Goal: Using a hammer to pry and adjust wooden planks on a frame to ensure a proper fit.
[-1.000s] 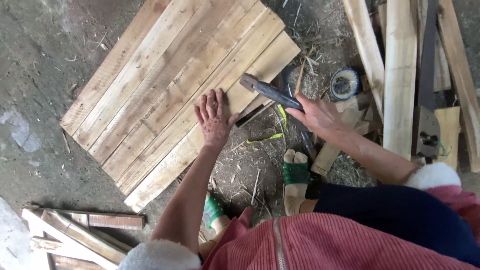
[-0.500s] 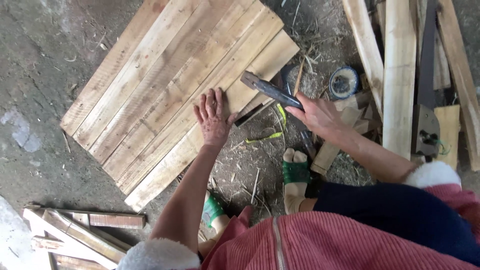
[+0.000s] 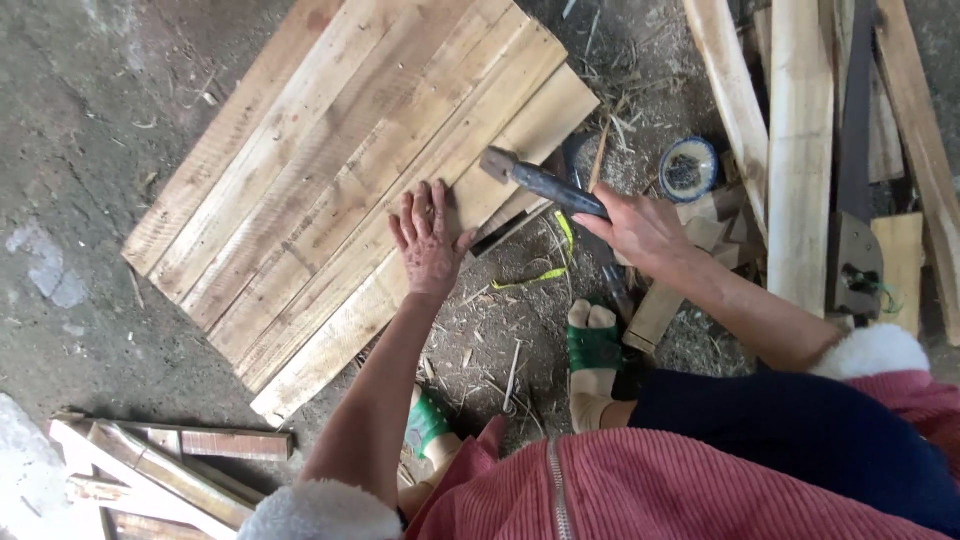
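Note:
A panel of several pale wooden planks (image 3: 330, 170) lies flat on the concrete floor. My left hand (image 3: 428, 238) presses palm-down on its near right edge, fingers spread. My right hand (image 3: 640, 228) grips the dark handle of a hammer (image 3: 540, 181). The hammer's head rests over the panel's right corner, just right of my left hand.
Long planks (image 3: 800, 150) and a dark saw-like tool (image 3: 858, 200) lie at the right. A small round blue tin (image 3: 688, 168) sits beside them. Wood offcuts (image 3: 150, 470) are piled at the lower left. My feet in green sandals (image 3: 592, 345) stand among wood chips.
The hammer head has come down slightly toward the panel's corner. My left hand stays pressed on the planks.

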